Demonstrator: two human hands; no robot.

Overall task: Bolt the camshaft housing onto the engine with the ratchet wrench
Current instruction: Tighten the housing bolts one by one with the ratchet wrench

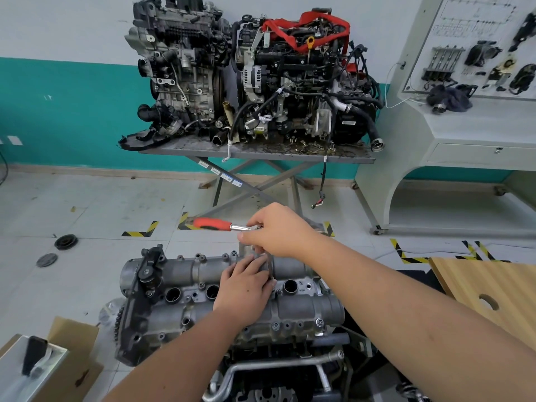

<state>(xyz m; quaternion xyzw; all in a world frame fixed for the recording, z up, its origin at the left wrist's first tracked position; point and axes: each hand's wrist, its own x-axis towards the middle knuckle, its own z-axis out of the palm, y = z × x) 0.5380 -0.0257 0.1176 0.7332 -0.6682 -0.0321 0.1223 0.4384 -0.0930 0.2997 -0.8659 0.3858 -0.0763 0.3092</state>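
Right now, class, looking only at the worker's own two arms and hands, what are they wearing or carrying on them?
Both arms are bare as far up as the view shows: no sleeves or cuffs. The left hand and right hand wear no gloves, and no watch, ring or wristband shows on them.

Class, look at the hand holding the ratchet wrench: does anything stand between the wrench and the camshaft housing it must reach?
Only the person's own left hand, which rests on the camshaft housing just below the right hand. The right hand grips the ratchet wrench at its head, above the housing's far edge. No other object shows between them; the wrench's lower end is hidden behind the hands.
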